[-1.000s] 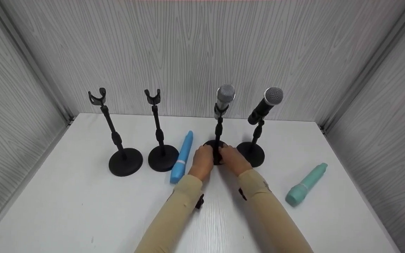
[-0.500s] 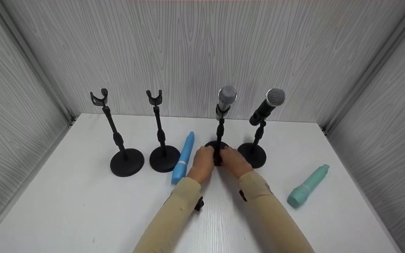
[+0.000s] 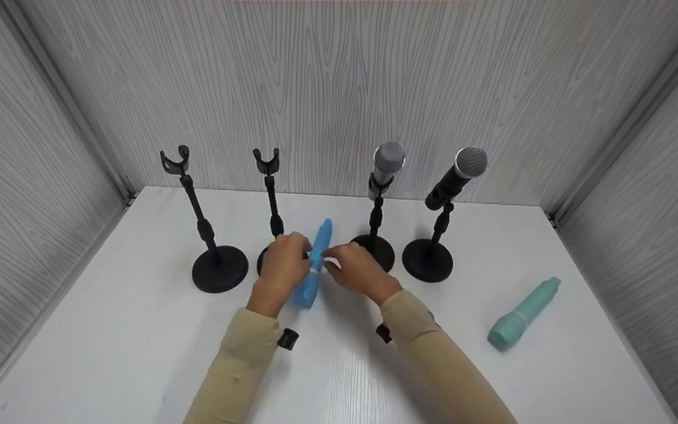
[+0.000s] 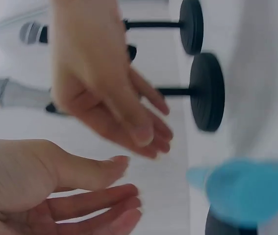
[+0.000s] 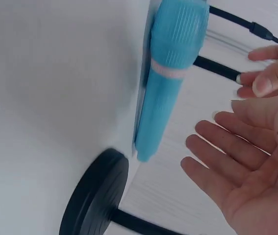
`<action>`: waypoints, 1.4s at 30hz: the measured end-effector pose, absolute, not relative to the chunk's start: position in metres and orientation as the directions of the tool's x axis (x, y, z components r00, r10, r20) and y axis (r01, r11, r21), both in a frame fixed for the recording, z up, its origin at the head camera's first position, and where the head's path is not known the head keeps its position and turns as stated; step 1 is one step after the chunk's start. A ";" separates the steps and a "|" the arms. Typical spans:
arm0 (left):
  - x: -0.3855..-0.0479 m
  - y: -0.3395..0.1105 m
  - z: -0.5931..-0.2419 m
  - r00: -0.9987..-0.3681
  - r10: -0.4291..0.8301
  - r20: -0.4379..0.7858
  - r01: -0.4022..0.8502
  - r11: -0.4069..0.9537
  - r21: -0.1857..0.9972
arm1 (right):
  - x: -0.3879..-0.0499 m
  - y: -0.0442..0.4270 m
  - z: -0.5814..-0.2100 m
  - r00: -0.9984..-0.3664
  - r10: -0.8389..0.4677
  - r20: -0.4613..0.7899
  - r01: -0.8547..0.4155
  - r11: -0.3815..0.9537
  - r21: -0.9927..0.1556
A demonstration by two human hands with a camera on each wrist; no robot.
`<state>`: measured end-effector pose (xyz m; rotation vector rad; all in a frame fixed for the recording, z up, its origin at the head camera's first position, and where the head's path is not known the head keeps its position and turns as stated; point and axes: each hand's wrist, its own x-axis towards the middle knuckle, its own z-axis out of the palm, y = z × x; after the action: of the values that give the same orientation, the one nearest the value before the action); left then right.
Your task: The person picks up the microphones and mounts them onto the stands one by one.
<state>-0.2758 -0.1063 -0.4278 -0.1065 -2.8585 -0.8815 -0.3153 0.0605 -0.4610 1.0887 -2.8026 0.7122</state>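
The blue microphone (image 3: 322,238) lies on the table between the second and third stands, a pale band round its middle. Above it, my left hand (image 3: 283,265) hovers on the left, in front of the second stand's base. My right hand (image 3: 359,270) is on the other side of the microphone, near the base (image 3: 379,253) of the stand bearing a silver microphone (image 3: 389,159). In the right wrist view a gap shows between the blue microphone (image 5: 168,83) and my right fingers (image 5: 227,156), which are spread and hold nothing. The left wrist view shows my left hand (image 4: 60,186) holding nothing.
Two black stands, the far-left stand (image 3: 202,227) and second stand (image 3: 272,197), have bare cradles. A black microphone (image 3: 455,178) with a silver head rests in the rightmost stand (image 3: 436,235). A green microphone (image 3: 524,314) lies at right. Grey wood-grain walls (image 3: 327,88) surround the table.
Both hands have let go of the third stand's base and moved left to the blue microphone. The left hand has travelled farther, and the hands are wider apart. The view has shifted slightly.
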 end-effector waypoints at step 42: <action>-0.290 -0.170 -0.485 -0.999 -0.038 0.023 -0.024 0.909 0.416 | -0.295 -0.010 -0.488 -0.662 -0.750 -0.019 -0.750 0.661 0.027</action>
<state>-0.2895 -0.1697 -0.4850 0.0494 -3.0391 -0.6621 -0.2947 -0.0103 -0.4878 1.2949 -2.8692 -0.0513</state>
